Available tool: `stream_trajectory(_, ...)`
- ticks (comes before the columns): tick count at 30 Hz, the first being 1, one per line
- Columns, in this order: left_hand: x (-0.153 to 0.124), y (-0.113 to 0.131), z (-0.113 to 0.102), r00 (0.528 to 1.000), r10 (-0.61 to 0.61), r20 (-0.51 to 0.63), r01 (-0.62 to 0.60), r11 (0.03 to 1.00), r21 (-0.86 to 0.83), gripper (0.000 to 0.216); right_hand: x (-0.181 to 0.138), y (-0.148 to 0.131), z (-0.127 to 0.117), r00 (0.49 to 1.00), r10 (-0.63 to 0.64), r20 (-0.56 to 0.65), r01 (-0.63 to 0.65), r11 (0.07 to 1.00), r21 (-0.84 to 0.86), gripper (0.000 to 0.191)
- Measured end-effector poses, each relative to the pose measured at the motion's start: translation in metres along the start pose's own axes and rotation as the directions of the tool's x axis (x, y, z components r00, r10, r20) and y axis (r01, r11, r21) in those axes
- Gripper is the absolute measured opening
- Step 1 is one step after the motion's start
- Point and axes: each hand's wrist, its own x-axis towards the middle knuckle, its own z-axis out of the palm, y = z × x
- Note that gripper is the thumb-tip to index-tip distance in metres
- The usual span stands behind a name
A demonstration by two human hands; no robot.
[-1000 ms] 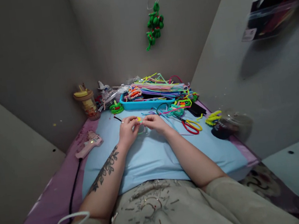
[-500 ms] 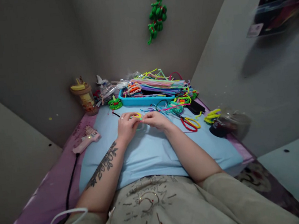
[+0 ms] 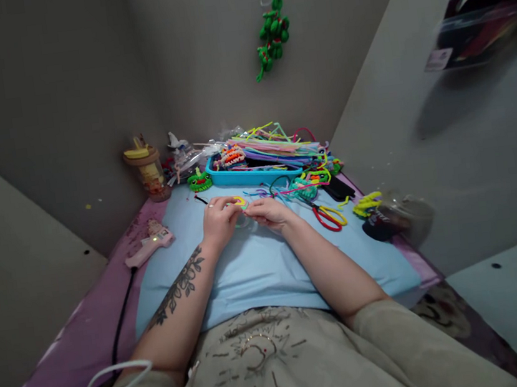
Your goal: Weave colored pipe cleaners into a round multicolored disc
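My left hand (image 3: 218, 219) and my right hand (image 3: 269, 212) meet over the middle of a light blue mat (image 3: 258, 269). Both pinch a small piece made of yellow and pink pipe cleaner (image 3: 239, 202), fingers curled round it from either side. A thin light green strand hangs below it between the hands. Just behind the hands stands a blue tray (image 3: 251, 175) heaped with coloured pipe cleaners.
A pink glue gun (image 3: 148, 244) with a black cord lies on the purple cover at left. Red-handled scissors (image 3: 330, 216) lie right of my hands, beside a yellow-green bundle (image 3: 367, 203). A jar (image 3: 148, 169) stands at the back left. A green pipe-cleaner figure (image 3: 272, 31) hangs on the wall.
The hands stay together on the small piece; the right hand's fingers have shifted slightly. The view has tilted a little.
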Motion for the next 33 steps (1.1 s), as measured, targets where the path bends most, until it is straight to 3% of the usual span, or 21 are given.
stream_trajectory(6, -0.0002, -0.0018, -0.0001, 1.000, 0.011, 0.008, -0.011, 1.000, 0.009, 0.015, 0.0015, 0.0046, 0.0025, 0.987, -0.131, -0.091, 0.121, 0.986, -0.116, 0.023)
stream_trajectory(14, 0.0007, -0.0010, 0.0012, 0.999, 0.026, 0.036, -0.026, 1.000, 0.013, 0.014, -0.0001, 0.0021, 0.0077, 0.961, -0.217, -0.173, 0.171, 0.954, -0.247, 0.014)
stream_trajectory(19, 0.0013, 0.0004, 0.0005, 0.999, 0.018, 0.039, -0.018, 1.000, -0.006, 0.014, 0.0007, 0.0031, 0.0044, 0.945, -0.282, -0.164, 0.221, 0.923, -0.314, 0.016)
stream_trajectory(23, 0.0011, -0.0017, -0.0004, 0.999, -0.014, 0.029, 0.015, 0.999, -0.032, 0.014, 0.0006, 0.0012, 0.0001, 0.951, -0.302, -0.072, 0.255, 0.890, -0.378, 0.024)
stream_trajectory(26, 0.0007, -0.0042, -0.0006, 0.999, -0.044, 0.003, 0.044, 0.998, -0.042, 0.014, -0.0005, -0.0008, -0.0003, 0.904, -0.424, -0.060, 0.345, 0.805, -0.483, 0.026)
stream_trajectory(30, 0.0016, -0.0032, -0.0020, 0.999, -0.055, 0.004, 0.055, 0.996, -0.064, 0.014, -0.0029, -0.0026, 0.0016, 0.778, -0.626, -0.052, 0.429, 0.590, -0.684, 0.015)
stream_trajectory(33, 0.0031, 0.0009, -0.0038, 0.999, -0.048, 0.020, 0.050, 0.994, -0.095, 0.016, -0.0042, -0.0029, 0.0021, 0.737, -0.676, 0.001, 0.445, 0.485, -0.753, 0.011)
